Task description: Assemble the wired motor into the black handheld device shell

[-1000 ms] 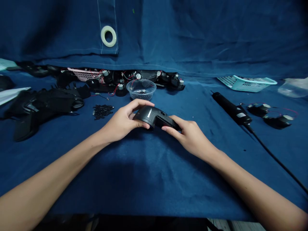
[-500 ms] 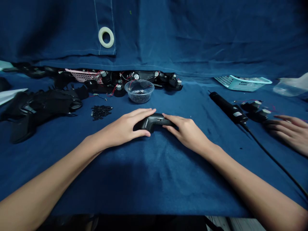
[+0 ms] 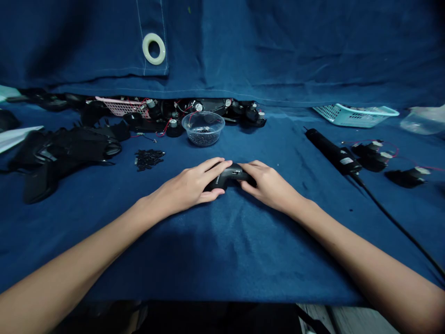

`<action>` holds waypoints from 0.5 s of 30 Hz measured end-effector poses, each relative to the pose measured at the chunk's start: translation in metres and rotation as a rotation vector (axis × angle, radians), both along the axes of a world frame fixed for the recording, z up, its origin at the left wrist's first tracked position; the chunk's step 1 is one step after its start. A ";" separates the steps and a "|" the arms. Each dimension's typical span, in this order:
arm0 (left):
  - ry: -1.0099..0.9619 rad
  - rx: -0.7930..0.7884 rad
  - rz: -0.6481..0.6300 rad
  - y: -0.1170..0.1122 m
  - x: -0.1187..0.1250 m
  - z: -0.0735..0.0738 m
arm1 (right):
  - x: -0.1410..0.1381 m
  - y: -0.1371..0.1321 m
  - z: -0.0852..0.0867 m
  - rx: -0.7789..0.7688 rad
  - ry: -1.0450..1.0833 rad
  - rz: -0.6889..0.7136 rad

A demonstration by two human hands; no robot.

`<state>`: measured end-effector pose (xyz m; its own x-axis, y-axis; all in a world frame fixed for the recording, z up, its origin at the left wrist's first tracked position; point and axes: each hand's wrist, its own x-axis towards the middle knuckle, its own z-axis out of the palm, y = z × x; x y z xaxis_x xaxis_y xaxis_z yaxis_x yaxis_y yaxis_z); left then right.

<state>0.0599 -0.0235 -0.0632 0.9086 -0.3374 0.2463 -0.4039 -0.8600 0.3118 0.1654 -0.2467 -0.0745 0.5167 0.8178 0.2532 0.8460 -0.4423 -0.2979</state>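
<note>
Between my hands is a black, angled device housing (image 3: 227,174) with pale lettering and a small slot or switch in its side. My left hand (image 3: 196,183) is wrapped round its wider left end, fingers over the top and thumb along the near side. The narrower right end is gripped by my right hand (image 3: 267,183), whose fingertips are partly hidden. Just beyond my hands stands a clear plastic bowl (image 3: 203,129) with tiny dark pieces in it, probably screws. A pile of small black parts (image 3: 149,159) lies to its left.
A black electric screwdriver (image 3: 333,152) with a cable lies at right, beside several dark motor parts (image 3: 406,177) with red wires. Black housings (image 3: 66,150) are heaped at left. A pink basket (image 3: 125,107) and a turquoise basket (image 3: 361,116) stand by the hanging blue cloth (image 3: 278,46).
My left hand has shifted slightly right and covers more of the housing. Another person's hand at the right has left the view, and a wired motor part now shows there.
</note>
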 end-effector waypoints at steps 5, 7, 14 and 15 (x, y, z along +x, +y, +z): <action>0.091 -0.132 -0.036 -0.001 0.001 -0.001 | 0.005 0.006 0.003 0.000 0.043 -0.003; 0.102 -0.194 -0.077 -0.002 0.001 -0.001 | 0.006 0.005 0.004 0.006 0.112 0.045; -0.003 -0.935 0.104 -0.018 0.004 -0.004 | -0.012 0.016 0.010 0.376 0.407 -0.024; 0.037 -1.004 0.144 -0.021 0.005 -0.005 | -0.017 0.019 0.011 0.401 0.463 -0.046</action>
